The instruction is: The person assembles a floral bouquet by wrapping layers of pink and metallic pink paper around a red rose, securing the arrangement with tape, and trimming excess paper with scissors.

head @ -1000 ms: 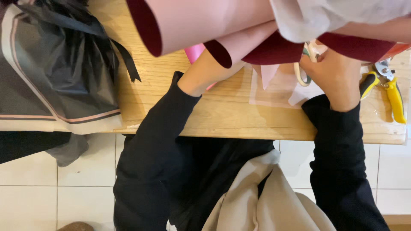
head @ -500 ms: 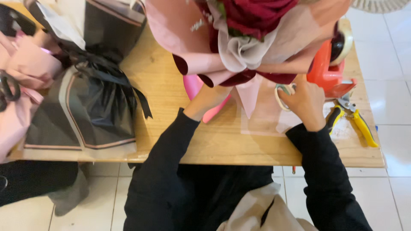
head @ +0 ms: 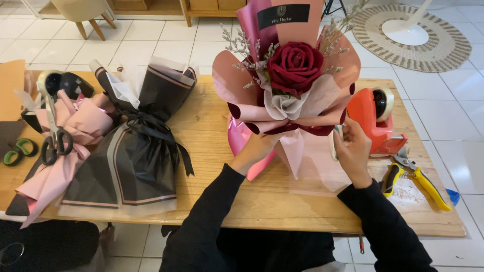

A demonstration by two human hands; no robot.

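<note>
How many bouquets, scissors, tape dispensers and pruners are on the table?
Bouquets: 3: rose bouquet, black bouquet, pink bouquet
Scissors: 2: black scissors, green scissors
Tape dispensers: 2: red dispenser, black dispenser
Pruners: 1: yellow pruners
Total: 8

Wooden bench [head: 212, 126] before me, white tile floor [head: 166, 45], round woven rug [head: 443, 48] far right, chair legs [head: 91, 25] top left.

Bright, even indoor light, soft and diffuse. Shadows are weak: faint ones under the black-wrapped bouquet [head: 133, 151] and the pink bouquet [head: 290, 90] on the wooden surface [head: 212, 126]. Mild sheen on the white floor tiles [head: 443, 100]. Focus sharp across the frame, no motion blur on the hands. Wide-angle lens bends the surface's edges slightly. Black sleeves [head: 212, 221] lose detail.
</note>
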